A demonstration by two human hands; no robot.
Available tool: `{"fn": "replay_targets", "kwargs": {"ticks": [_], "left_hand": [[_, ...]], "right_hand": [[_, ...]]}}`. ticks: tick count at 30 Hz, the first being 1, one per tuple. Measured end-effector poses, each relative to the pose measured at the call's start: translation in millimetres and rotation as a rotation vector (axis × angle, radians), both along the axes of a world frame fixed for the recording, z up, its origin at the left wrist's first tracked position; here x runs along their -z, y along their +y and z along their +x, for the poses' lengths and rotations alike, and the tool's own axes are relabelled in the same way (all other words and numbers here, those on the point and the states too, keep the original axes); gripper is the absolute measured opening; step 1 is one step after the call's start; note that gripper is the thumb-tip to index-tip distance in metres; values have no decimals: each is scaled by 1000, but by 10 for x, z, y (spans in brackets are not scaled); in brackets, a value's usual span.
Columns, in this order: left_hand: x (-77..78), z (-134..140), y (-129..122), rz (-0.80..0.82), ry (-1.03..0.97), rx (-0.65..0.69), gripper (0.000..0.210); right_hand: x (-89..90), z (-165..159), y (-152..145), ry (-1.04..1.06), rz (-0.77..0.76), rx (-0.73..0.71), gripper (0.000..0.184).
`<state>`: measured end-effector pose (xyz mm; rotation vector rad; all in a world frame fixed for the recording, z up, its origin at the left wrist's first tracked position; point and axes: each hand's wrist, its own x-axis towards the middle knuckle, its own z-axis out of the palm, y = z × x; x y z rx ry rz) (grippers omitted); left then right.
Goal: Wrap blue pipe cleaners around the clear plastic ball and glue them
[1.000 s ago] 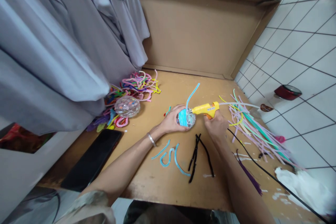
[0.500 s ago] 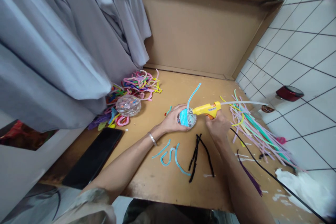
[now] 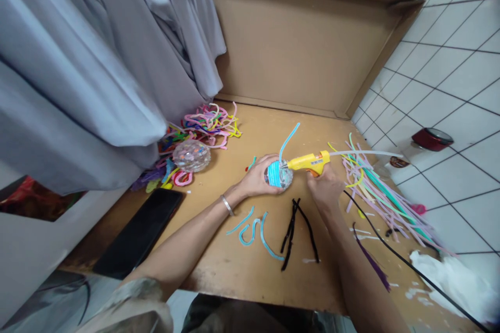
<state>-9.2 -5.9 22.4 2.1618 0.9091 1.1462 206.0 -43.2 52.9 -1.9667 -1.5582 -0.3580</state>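
Observation:
My left hand (image 3: 261,176) is wrapped round a small clear rounded container (image 3: 288,179) partly covered with rows of light blue pipe cleaner (image 3: 275,174). A loose end of the blue pipe cleaner (image 3: 288,140) sticks up from it, away from me. In my right hand (image 3: 326,187) is a yellow hot glue gun (image 3: 312,161), gripped by its handle. Its nozzle meets the container beside the blue rows, and a long glue stick (image 3: 363,153) juts out of its back. Short blue pipe cleaner pieces (image 3: 250,231) and several black ones (image 3: 291,234) lie nearer me on the table.
A clear faceted container (image 3: 191,155) rests against a pile of coloured pipe cleaners (image 3: 213,122) at left, near a black phone (image 3: 140,231). Pastel pipe cleaners (image 3: 385,195), a red-lidded jar (image 3: 432,139), the black cord (image 3: 406,265) and white tissue (image 3: 449,276) are at right. Cardboard (image 3: 308,47) stands behind.
Almost nothing differs. The view has shifted very slightly; both hands, the container and the glue gun keep the same position relative to one another.

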Motion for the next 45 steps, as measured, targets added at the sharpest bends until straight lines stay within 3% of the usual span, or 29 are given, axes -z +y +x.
{"fn": "replay_targets", "kwargs": {"ticks": [45], "left_hand": [[20, 4, 4, 12, 15, -16, 88]], "right_hand": [[-18, -2, -11, -5, 1, -7, 24]]}}
